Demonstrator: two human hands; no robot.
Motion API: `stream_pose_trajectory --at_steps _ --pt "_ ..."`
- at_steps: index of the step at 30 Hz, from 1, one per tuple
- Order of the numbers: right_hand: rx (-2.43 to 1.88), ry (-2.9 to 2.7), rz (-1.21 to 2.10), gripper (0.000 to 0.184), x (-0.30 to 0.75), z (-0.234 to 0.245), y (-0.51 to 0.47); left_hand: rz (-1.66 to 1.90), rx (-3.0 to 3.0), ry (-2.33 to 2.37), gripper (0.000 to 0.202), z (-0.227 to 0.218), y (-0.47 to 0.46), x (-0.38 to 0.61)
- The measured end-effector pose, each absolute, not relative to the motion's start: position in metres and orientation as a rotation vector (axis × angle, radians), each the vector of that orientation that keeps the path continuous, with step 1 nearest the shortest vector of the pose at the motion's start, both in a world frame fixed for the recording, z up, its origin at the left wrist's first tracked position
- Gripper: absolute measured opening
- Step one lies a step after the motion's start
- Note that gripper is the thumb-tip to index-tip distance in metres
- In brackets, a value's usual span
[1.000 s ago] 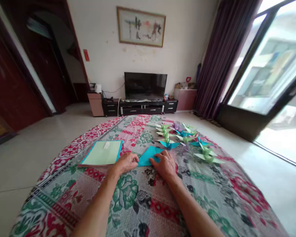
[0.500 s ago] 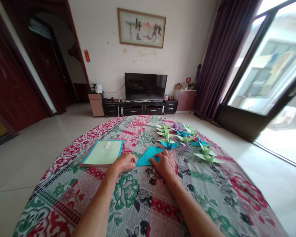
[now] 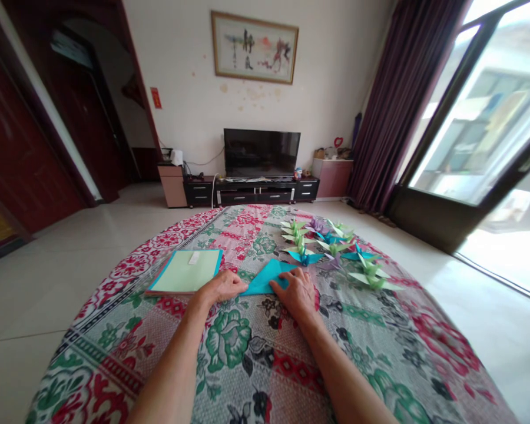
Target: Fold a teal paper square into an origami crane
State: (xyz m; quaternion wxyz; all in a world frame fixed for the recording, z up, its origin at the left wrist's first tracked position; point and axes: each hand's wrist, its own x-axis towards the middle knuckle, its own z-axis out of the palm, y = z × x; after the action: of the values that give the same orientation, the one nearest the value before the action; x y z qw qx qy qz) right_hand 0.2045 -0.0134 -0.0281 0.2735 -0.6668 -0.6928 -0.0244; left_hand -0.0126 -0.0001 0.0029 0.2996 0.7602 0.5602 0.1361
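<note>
A folded sheet of blue paper [image 3: 265,279] lies on the table in front of me. Its left corner is pinched between the thumb and fingers of my left hand [image 3: 227,285]. My right hand [image 3: 297,290] rests over the right part of the same sheet, thumb apart from the other fingers, pressing it against the cloth and hiding that end. Just beyond the right hand sits a blue paper crane [image 3: 304,257]. To the left of my left hand is a stack of square paper [image 3: 189,271], pale green on top with a blue sheet showing beneath, and a small white piece on it.
Several folded cranes in green, blue and purple stand at the right, among them a green crane [image 3: 373,277]. A patterned tablecloth [image 3: 229,341] covers the round table. Beyond it are a television [image 3: 261,153] on a low cabinet and a glass door [image 3: 481,129].
My left hand has shifted slightly right and its fingers have closed on the paper's left corner. The right hand has stayed nearly in place.
</note>
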Motion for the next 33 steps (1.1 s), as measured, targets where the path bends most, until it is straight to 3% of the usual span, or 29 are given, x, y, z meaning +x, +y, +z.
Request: stream_pose_trajectory --at_steps 12,22,29,33 --pt "-1.802 -1.857 -0.063 0.035 0.204 -0.032 -0.01 0.074 2.1 2.098 0.056 0.01 -0.007 0.023" --pt "-1.804 -1.876 -0.085 0.035 0.205 -0.034 -0.01 0.159 2.104 1.915 0.034 0.011 -0.006 0.009" --pt "-1.799 -1.904 -0.117 0.036 0.205 -0.032 -0.012 0.283 2.056 1.693 0.047 -0.004 0.005 -0.005" --pt "-1.81 -1.911 -0.115 0.036 0.204 -0.029 -0.012 0.254 2.006 1.798 0.041 0.001 0.005 0.001"
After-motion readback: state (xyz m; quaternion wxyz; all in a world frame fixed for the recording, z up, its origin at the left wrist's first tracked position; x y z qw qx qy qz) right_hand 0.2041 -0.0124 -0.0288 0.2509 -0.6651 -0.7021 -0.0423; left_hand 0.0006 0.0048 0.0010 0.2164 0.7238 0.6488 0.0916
